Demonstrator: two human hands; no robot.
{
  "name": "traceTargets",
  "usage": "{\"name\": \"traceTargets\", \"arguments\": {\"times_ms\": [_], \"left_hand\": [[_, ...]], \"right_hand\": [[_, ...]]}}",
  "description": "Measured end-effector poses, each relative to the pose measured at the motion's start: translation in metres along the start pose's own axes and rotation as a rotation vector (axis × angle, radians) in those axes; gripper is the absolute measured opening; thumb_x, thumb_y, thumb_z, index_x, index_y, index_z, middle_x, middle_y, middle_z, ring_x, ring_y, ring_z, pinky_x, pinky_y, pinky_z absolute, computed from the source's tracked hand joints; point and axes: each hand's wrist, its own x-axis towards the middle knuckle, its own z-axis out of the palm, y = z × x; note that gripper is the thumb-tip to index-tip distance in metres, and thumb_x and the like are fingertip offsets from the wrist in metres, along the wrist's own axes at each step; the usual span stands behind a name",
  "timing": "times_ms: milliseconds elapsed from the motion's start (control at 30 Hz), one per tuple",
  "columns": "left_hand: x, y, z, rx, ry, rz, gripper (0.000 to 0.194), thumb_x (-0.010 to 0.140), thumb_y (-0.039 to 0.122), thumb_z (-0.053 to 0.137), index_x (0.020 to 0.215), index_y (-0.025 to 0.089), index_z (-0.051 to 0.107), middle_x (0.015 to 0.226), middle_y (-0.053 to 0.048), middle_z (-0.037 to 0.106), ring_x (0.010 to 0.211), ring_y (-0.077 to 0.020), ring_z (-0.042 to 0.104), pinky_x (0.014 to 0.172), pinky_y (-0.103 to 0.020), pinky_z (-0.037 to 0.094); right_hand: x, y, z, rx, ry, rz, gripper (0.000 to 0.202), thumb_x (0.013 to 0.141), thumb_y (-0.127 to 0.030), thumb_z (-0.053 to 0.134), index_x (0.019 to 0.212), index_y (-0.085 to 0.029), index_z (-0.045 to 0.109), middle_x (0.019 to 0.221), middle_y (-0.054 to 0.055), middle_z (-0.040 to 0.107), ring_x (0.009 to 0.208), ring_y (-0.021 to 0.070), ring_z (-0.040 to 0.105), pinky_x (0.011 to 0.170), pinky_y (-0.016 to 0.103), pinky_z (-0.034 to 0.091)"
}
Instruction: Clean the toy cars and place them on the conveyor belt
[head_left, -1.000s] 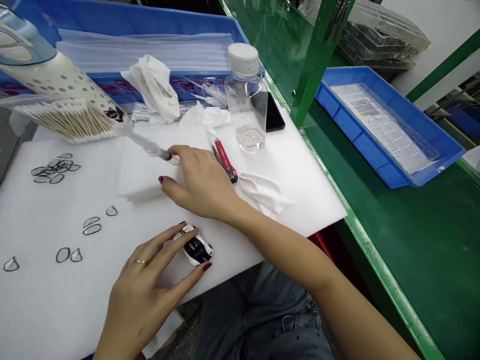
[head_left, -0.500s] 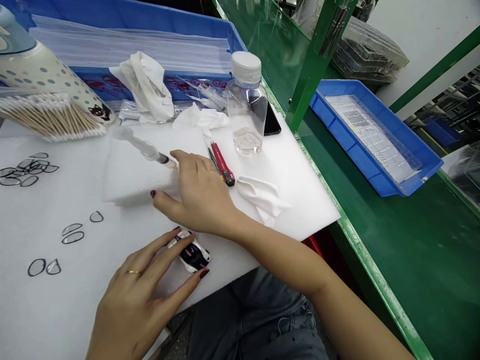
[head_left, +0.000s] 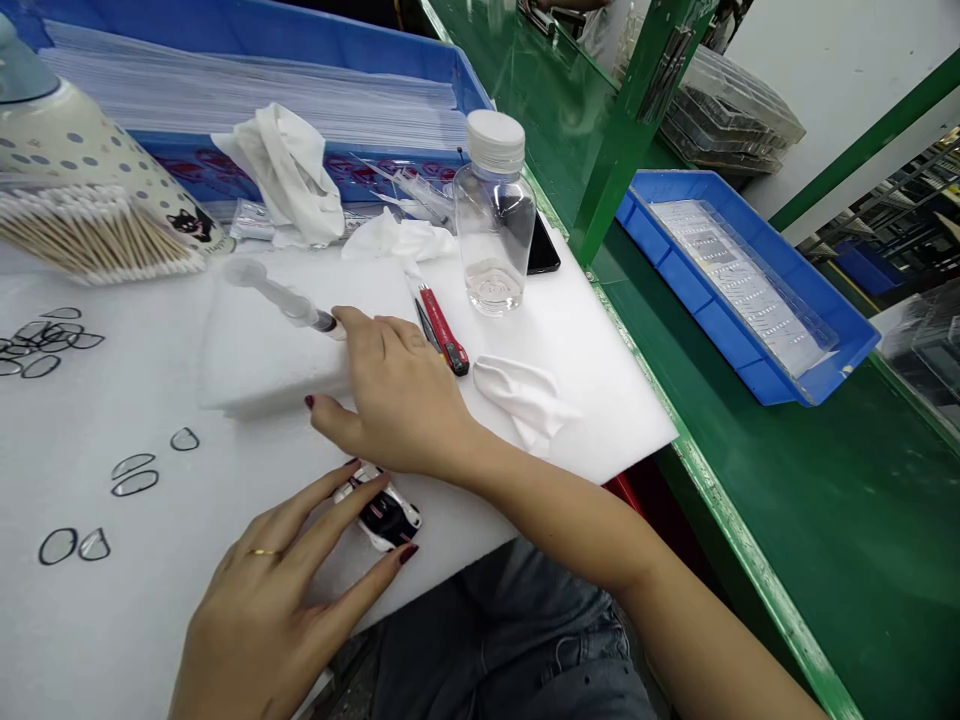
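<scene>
A small white-and-black toy car [head_left: 388, 518] lies on the white foam sheet near its front edge. My left hand [head_left: 277, 570] is closed on it, thumb on the near side and fingers on the far side and top. Beyond it, my right hand [head_left: 401, 385] is over the sheet beside a white foam block [head_left: 270, 350], its thumb spread away from the fingers. The other fingertips are partly hidden behind the hand. A clear syringe [head_left: 289, 300] rests on the block, its dark-ended tip beside my right index finger. A red utility knife [head_left: 444, 330] lies just past that hand.
Black-rimmed clear pieces [head_left: 135, 483] lie at left, several in a pile. Cotton swabs [head_left: 97, 235], a dotted bottle [head_left: 97, 140], crumpled cloth [head_left: 289, 180] and a clear bottle [head_left: 495, 215] stand behind. A blue bin [head_left: 262, 30] is at the back, a blue tray [head_left: 750, 340] at right.
The view has shifted slightly. My right hand has moved only a little, still beside the syringe tip. My left hand keeps its hold on the toy car.
</scene>
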Motion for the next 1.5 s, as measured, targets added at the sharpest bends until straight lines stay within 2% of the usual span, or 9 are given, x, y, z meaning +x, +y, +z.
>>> {"name": "traceTargets", "arguments": {"times_ms": [267,400,967,1167,1300,1500], "left_hand": [[-0.0029,-0.0023,0.0012,-0.01,-0.02,-0.041,0.048,0.095,0.056,0.045,0.135,0.03,0.051,0.131,-0.011,0.058,0.111,-0.0383,0.058,0.089,-0.053,0.048],[-0.0012,0.0001,0.0005,-0.004,0.01,-0.068,0.049,0.094,0.057,0.046,0.133,0.029,0.052,0.132,-0.012,0.056,0.108,-0.0372,0.059,0.088,-0.053,0.049],[-0.0008,0.0017,0.0032,0.002,0.011,-0.093,0.048,0.094,0.06,0.044,0.13,0.029,0.053,0.131,-0.01,0.058,0.111,-0.0355,0.059,0.092,-0.051,0.047],[-0.002,0.0009,0.0036,-0.008,0.011,-0.093,0.049,0.094,0.06,0.045,0.131,0.029,0.053,0.131,-0.011,0.057,0.11,-0.037,0.059,0.092,-0.054,0.047],[-0.0023,0.0004,0.0017,0.003,0.001,-0.097,0.05,0.093,0.061,0.044,0.132,0.031,0.052,0.132,-0.009,0.058,0.111,-0.0364,0.059,0.093,-0.054,0.048],[-0.0023,0.0007,0.0007,-0.001,-0.015,-0.098,0.049,0.093,0.058,0.046,0.136,0.035,0.048,0.133,-0.009,0.056,0.112,-0.0366,0.058,0.092,-0.054,0.048]], "right_hand": [[-0.0007,0.0021,0.0032,-0.019,-0.008,-0.024,0.069,0.089,-0.035,0.065,0.142,-0.002,0.035,0.128,0.016,0.057,0.131,0.0291,0.043,0.113,0.038,0.039],[-0.0007,0.0027,0.0046,-0.04,-0.008,-0.033,0.071,0.09,-0.035,0.064,0.143,-0.001,0.033,0.128,0.016,0.057,0.13,0.0299,0.043,0.113,0.039,0.038],[-0.0003,0.0034,0.0027,-0.028,-0.027,-0.037,0.071,0.091,-0.036,0.063,0.144,-0.001,0.032,0.13,0.017,0.056,0.129,0.0292,0.043,0.112,0.04,0.04],[0.0001,0.0039,0.0026,-0.034,-0.038,-0.034,0.065,0.092,-0.035,0.062,0.142,-0.004,0.035,0.132,0.016,0.055,0.131,0.0288,0.044,0.111,0.04,0.041],[0.0006,0.0044,0.0021,-0.041,-0.039,-0.038,0.056,0.092,-0.035,0.063,0.137,-0.01,0.041,0.132,0.015,0.056,0.13,0.0279,0.045,0.111,0.04,0.042],[0.0007,0.0049,0.0012,-0.043,-0.034,-0.045,0.051,0.091,-0.034,0.064,0.133,-0.011,0.045,0.131,0.014,0.057,0.128,0.028,0.046,0.109,0.041,0.044]]}}
